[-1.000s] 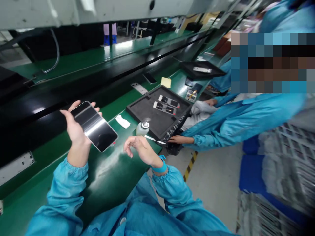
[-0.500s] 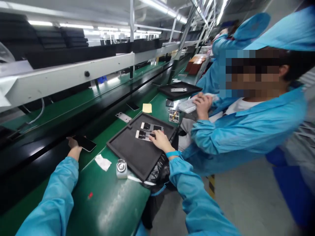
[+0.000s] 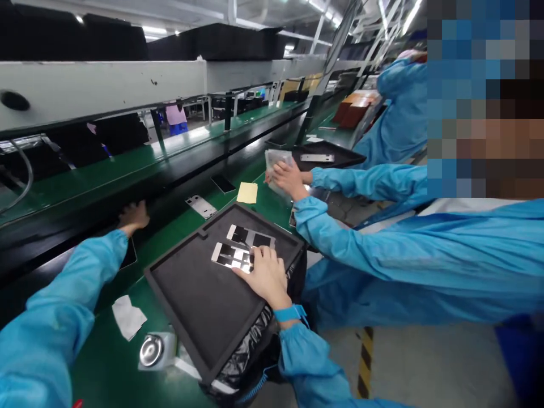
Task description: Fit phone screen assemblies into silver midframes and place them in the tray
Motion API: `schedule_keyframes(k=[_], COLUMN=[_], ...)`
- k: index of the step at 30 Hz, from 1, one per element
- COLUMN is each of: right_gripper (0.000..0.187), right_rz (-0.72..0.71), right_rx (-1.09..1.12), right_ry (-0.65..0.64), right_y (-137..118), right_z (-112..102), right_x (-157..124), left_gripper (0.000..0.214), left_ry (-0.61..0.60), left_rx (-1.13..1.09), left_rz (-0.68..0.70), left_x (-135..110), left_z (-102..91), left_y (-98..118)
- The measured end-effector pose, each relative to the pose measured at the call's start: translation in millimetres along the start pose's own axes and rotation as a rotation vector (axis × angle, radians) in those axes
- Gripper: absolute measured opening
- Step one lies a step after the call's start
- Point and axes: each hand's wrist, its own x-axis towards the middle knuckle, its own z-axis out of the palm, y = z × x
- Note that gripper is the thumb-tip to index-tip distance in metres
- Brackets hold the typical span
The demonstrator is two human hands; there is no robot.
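The person's right hand [image 3: 261, 275] lay on the black tray [image 3: 199, 306]. The tray stood at the near edge of the green surface [image 3: 106, 362], and one corner of it hung past that edge, over a black bag [image 3: 244, 354]. The fingers were spread and flat, and their tips rested on the near end of a panel [image 3: 227, 255]; they pinched nothing. This panel lay in the far right corner of the tray. A second panel [image 3: 250, 237] lay just beside it on the far side, apart from the hand.

The left hand [image 3: 134, 216] was stretched out to the black belt [image 3: 178, 170] that ran along the far edge of the surface. I saw only its back, with the fingers bent down on the belt, and I could not tell if it pinched something.

Left of the tray, a small bottle [image 3: 152, 350] with a shiny cap stood near the near edge, and a white wipe [image 3: 127, 317] lay just behind it. Behind the tray's far corner a metal plate [image 3: 200, 206] and a yellow note [image 3: 247, 192] lay on the surface, and a dark phone [image 3: 223, 183] lay at the edge of the belt.

On the right stood a co-worker in a blue coat. The co-worker's hand [image 3: 289, 178] held a clear packet [image 3: 276, 161] near the yellow note. Farther along the surface lay another tray [image 3: 335, 153].
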Motion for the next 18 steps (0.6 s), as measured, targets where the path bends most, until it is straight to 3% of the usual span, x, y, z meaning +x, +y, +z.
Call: schedule_keyframes(k=[3, 6, 9, 11, 13, 16, 18], right_gripper=[0.063, 0.062, 0.061, 0.061, 0.061, 0.061, 0.061], right_rz=[0.013, 0.023, 0.028, 0.034, 0.042, 0.057, 0.066], right_rx=[0.005, -0.013, -0.015, -0.011, -0.012, -0.015, -0.014], right_ry=[0.002, 0.002, -0.003, -0.003, 0.002, 0.015, 0.019], right_y=[1.5, 3.4, 4.8, 5.1, 4.8, 3.4, 2.2], right_z=[0.2, 0.3, 0.2, 0.1, 0.2, 0.4, 0.7], right_x=[-0.1, -0.5, -1.6, -2.4, -2.6, -2.0, -1.2], left_gripper=[0.042, 0.042, 0.041, 0.040, 0.036, 0.035, 0.051], left_ry=[0.007, -0.164, -0.324, -0.415, -0.495, -0.597, -0.629], left_rx=[0.139, 0.316, 0.451, 0.535, 0.621, 0.739, 0.799], left_rz=[-0.017, -0.014, 0.013, 0.035, 0.055, 0.082, 0.097], left_x=[53.6, 96.4, 119.2, 124.4, 125.1, 122.1, 115.9], left_z=[73.4, 148.4, 190.9, 195.1, 182.7, 143.7, 112.5], left_y=[-1.8, -6.5, -12.1, -17.6, -23.6, -26.5, -20.1])
